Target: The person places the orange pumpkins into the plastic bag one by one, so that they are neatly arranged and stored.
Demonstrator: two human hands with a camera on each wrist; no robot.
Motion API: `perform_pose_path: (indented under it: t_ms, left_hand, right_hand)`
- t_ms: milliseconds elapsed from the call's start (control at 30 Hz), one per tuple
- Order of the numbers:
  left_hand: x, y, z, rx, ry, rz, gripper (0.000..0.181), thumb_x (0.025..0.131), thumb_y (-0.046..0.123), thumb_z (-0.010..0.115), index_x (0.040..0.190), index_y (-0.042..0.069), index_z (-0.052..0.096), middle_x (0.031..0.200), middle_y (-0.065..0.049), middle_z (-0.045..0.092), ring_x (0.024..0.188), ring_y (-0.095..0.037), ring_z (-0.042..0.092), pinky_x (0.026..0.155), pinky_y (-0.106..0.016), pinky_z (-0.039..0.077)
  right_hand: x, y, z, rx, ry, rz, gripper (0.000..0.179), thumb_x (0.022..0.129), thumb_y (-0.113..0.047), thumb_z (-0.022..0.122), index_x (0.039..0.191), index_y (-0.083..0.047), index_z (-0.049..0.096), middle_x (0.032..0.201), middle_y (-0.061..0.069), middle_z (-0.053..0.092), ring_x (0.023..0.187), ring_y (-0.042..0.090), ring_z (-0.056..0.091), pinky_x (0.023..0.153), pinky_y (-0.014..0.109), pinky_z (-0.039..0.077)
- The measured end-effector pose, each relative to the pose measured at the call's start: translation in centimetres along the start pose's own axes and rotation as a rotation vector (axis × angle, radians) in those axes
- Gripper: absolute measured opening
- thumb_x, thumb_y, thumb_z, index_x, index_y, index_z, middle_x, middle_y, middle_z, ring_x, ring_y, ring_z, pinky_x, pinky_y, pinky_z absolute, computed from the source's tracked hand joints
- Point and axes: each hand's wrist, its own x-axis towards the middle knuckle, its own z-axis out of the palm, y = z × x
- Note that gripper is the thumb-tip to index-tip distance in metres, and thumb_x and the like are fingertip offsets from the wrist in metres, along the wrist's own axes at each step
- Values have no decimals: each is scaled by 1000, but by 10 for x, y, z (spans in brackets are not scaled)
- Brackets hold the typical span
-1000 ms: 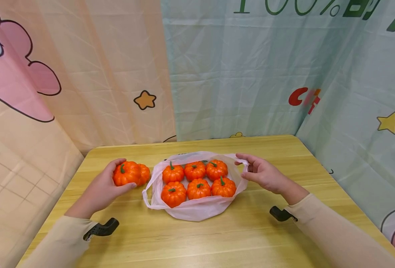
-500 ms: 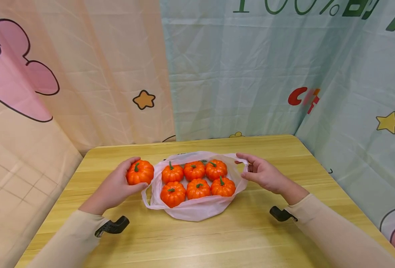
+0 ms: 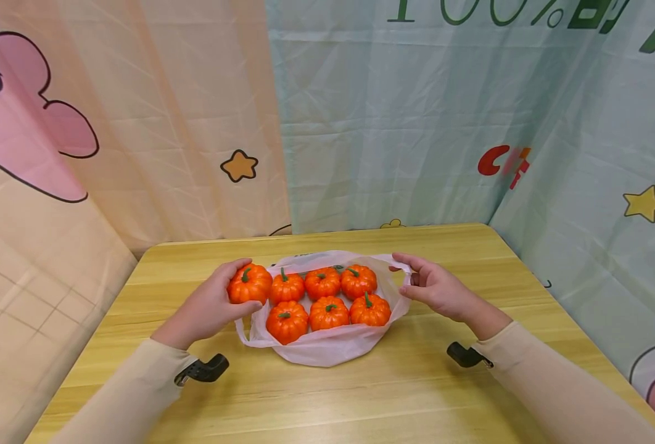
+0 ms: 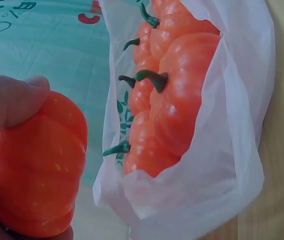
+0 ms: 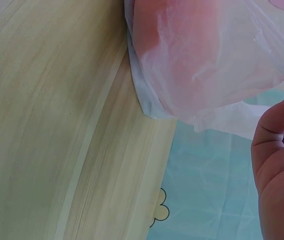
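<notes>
A small orange pumpkin (image 3: 252,285) with a green stem is in my left hand (image 3: 211,308), gripped between thumb and fingers at the left rim of a white plastic bag (image 3: 327,354). In the left wrist view this pumpkin (image 4: 37,165) is beside the bag's opening. Inside the bag, several more pumpkins (image 3: 330,312) sit in two rows, stems mostly upward. My right hand (image 3: 444,293) pinches the bag's right handle and draws it outward. The right wrist view shows thumb and fingertips at the thin plastic (image 5: 276,85), partly cut off by the frame edge.
The bag rests on a light wooden table (image 3: 416,394). Printed curtains (image 3: 383,135) hang behind the table and along both sides. A loose left handle (image 3: 242,333) of the bag loops toward my left hand.
My left hand has carried its pumpkin rightward to the bag's left rim. Another pumpkin, seen just right of it a second ago, no longer shows. My right hand stays at the handle.
</notes>
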Motion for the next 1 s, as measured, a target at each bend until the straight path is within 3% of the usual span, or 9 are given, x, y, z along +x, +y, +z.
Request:
perform_pose_path:
  t_ms: [400, 667, 1000]
  left_hand:
    - [22, 10, 24, -6, -43, 10, 91, 91, 35, 81, 164, 14, 31, 160, -16, 40, 131, -39, 57, 104, -55, 56]
    - [35, 19, 40, -25, -63, -5, 88, 89, 37, 82, 160, 13, 36, 149, -11, 52, 125, -34, 61, 103, -53, 57]
    - [44, 21, 56, -42, -95, -8, 88, 89, 38, 83, 160, 15, 37, 150, -9, 52, 128, -33, 58, 104, -53, 56]
  right_hand:
    - [0, 0, -1, -13, 9, 31, 72, 100, 4, 62, 163, 6, 27, 155, 38, 40, 85, 12, 47, 70, 14, 48]
    - [0, 1, -1, -9, 8, 36, 72, 99, 4, 63, 163, 6, 27, 155, 37, 41, 84, 12, 47, 68, 15, 46]
    - [1, 4, -1, -16, 10, 27, 72, 99, 4, 63, 162, 7, 28, 154, 37, 43, 84, 12, 47, 69, 15, 47]
